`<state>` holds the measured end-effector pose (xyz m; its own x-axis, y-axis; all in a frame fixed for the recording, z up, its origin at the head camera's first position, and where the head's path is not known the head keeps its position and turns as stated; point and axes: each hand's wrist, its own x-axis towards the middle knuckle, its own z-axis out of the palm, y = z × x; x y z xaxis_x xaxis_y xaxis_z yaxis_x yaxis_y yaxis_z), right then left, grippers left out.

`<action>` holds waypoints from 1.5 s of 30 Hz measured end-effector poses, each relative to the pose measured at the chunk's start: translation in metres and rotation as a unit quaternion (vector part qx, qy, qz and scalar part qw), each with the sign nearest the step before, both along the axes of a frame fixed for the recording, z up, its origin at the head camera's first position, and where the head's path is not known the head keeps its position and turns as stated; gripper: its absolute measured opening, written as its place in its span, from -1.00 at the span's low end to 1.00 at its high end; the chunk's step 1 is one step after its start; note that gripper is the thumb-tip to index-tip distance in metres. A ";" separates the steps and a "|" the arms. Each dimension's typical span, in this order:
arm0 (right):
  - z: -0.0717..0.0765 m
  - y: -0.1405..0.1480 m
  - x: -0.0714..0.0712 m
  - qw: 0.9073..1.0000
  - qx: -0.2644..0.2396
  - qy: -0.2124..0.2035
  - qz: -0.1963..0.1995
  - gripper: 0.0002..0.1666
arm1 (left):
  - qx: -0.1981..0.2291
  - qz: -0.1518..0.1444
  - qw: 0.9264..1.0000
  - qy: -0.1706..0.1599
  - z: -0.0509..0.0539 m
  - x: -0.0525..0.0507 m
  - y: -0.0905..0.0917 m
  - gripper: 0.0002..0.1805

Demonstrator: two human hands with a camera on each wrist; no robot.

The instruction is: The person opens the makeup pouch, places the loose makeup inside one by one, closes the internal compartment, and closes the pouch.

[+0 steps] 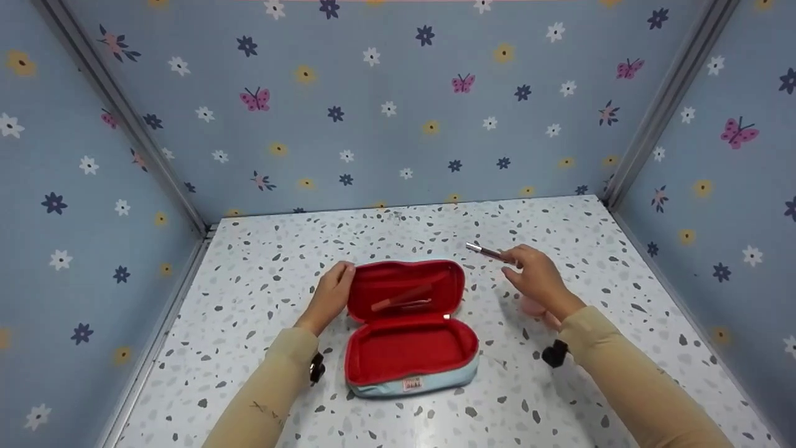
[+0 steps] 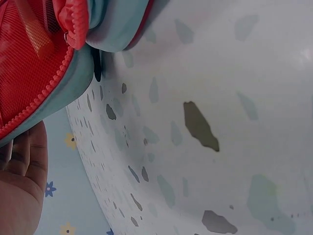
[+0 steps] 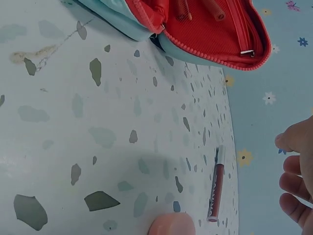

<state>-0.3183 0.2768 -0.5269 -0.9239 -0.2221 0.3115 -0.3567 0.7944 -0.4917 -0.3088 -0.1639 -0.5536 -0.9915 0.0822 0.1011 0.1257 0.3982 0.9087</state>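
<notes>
A pouch (image 1: 411,354), light blue outside and red inside, lies unzipped with its lid raised. My left hand (image 1: 329,295) grips the lid's left edge; in the left wrist view its fingers (image 2: 30,154) are behind the lid. Behind the lid's red mesh show a slim tube (image 1: 401,298) and a thinner item. My right hand (image 1: 538,277) is over the table, right of the pouch, fingers loosely bent. A lip gloss tube (image 3: 216,186) with a silvery cap lies on the table, apart from that hand in the right wrist view.
A pinkish rounded object (image 3: 172,225) is on the table under my right forearm, partly hidden in the head view. The speckled white table (image 1: 261,261) is bounded by flower-patterned panels (image 1: 385,124) at the back and both sides.
</notes>
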 end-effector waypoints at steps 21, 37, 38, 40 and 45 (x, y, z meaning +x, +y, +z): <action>-0.001 0.011 -0.047 0.997 0.010 -0.080 -0.016 -0.47 | -0.009 0.005 1.000 -0.008 0.001 -0.001 0.000 -0.63; -0.023 0.014 -0.068 0.981 -0.010 -0.186 -0.044 -0.33 | -0.012 0.000 1.000 -0.009 0.000 0.001 0.001 -0.63; -0.025 0.014 -0.068 0.981 -0.008 -0.191 -0.045 -0.33 | -0.013 0.000 1.000 -0.008 0.001 0.002 0.002 -0.63; -0.030 0.014 -0.069 0.979 -0.001 -0.198 -0.049 -0.31 | -0.012 0.001 1.000 -0.006 0.002 0.002 0.002 -0.63; -0.038 0.013 -0.069 0.969 -0.010 -0.237 -0.065 -0.27 | -0.011 0.001 1.000 -0.007 0.002 0.003 0.001 -0.63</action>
